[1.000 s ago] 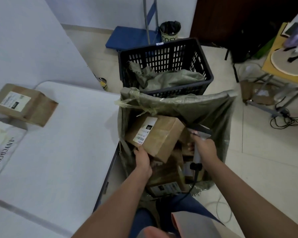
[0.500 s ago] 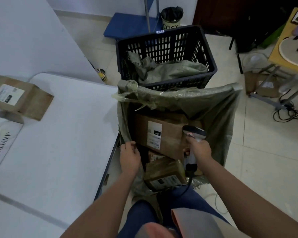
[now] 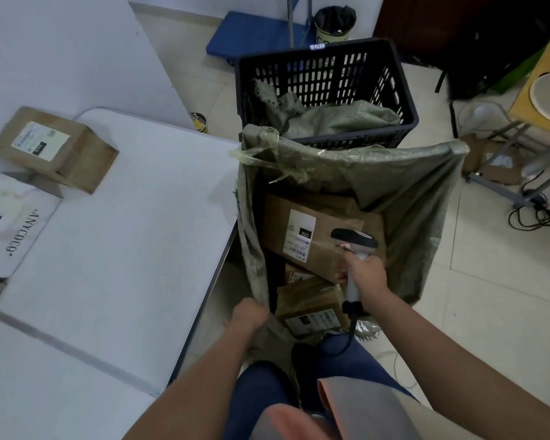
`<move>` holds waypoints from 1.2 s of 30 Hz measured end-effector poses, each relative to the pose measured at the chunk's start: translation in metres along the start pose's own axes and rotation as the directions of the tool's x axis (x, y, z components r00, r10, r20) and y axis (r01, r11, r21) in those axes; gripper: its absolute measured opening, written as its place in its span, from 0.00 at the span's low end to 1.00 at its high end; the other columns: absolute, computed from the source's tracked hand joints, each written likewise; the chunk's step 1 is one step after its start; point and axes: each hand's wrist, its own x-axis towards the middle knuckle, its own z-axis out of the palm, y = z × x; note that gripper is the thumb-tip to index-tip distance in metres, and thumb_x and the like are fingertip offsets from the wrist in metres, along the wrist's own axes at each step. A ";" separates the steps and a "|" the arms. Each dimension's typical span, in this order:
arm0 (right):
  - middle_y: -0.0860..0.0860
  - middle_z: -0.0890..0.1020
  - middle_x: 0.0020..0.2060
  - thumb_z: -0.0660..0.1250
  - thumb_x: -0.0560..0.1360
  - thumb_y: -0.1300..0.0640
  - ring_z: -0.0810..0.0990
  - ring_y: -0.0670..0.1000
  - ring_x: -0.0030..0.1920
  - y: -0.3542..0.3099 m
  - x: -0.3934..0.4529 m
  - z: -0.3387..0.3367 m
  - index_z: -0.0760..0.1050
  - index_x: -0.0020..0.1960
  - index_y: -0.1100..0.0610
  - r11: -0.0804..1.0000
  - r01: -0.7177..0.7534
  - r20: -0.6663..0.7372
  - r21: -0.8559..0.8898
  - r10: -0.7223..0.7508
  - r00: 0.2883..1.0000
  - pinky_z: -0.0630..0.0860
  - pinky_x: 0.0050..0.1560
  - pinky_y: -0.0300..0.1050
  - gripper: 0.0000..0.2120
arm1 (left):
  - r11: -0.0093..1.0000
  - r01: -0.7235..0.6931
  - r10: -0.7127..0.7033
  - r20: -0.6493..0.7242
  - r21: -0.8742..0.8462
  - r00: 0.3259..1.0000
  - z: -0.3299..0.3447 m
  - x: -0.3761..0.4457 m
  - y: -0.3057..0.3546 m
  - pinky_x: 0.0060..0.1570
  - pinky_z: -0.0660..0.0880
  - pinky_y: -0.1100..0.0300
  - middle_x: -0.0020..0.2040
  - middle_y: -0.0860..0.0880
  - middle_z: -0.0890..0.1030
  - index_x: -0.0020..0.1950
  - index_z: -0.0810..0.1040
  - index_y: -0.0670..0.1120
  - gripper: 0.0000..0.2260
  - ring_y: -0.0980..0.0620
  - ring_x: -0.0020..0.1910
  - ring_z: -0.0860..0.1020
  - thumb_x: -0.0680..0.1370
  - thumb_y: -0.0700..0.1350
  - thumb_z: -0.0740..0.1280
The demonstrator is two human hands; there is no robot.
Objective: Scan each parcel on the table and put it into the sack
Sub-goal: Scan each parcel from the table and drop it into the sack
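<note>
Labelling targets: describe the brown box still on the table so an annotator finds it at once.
Start at the white table left of the sack. At its far left corner sits the brown cardboard box, with a white shipping label on top. It is the only raised brown box on the table; its neighbour is a flat white mailer printed ANYCOCO, and the other brown boxes lie inside the sack.

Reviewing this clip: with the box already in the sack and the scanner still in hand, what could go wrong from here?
1. The left hand grips the sack rim; letting go may let the mouth sag shut before the next parcel.
2. The scanner cable, held by the right hand, hangs at the sack's near edge and could snag on it.
3. The brown box and white mailer still lie on the table, far to the left; reaching for them could drag the sack.
</note>
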 end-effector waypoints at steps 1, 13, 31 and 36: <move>0.53 0.82 0.36 0.69 0.77 0.52 0.81 0.51 0.34 0.002 -0.003 0.001 0.74 0.42 0.56 1.000 0.000 -0.003 -0.017 0.000 1.000 0.79 0.40 0.47 0.09 | 1.000 -0.019 0.019 -0.015 0.006 1.000 -0.006 -0.007 0.002 0.69 0.66 0.48 0.63 0.44 0.77 0.61 0.76 0.41 0.18 0.41 0.62 0.75 0.75 0.49 0.63; 0.54 0.84 0.40 0.69 0.77 0.49 0.84 0.53 0.38 0.016 -0.059 0.055 0.78 0.47 0.59 0.989 0.105 0.043 -0.103 -0.101 0.994 0.82 0.43 0.52 0.12 | 0.927 -0.286 0.282 0.053 0.241 0.958 -0.102 -0.071 -0.038 0.53 0.74 0.53 0.49 0.42 0.81 0.49 0.81 0.39 0.11 0.44 0.51 0.79 0.76 0.47 0.69; 0.54 0.85 0.40 0.70 0.77 0.51 0.83 0.54 0.35 0.024 -0.082 0.051 0.79 0.52 0.59 0.980 0.149 0.073 -0.134 -0.140 0.987 0.82 0.43 0.53 0.11 | 0.875 -0.209 0.295 -0.140 0.436 0.945 -0.067 -0.043 -0.057 0.49 0.72 0.56 0.54 0.44 0.80 0.55 0.78 0.42 0.11 0.44 0.55 0.79 0.79 0.47 0.61; 0.56 0.85 0.39 0.69 0.77 0.53 0.82 0.51 0.32 0.004 -0.060 0.039 0.78 0.51 0.59 0.976 0.122 0.176 -0.178 -0.090 0.980 0.78 0.35 0.45 0.09 | 0.893 -0.136 0.217 -0.147 0.430 0.965 -0.052 -0.030 -0.045 0.56 0.75 0.52 0.60 0.42 0.80 0.61 0.77 0.42 0.14 0.42 0.59 0.79 0.78 0.46 0.62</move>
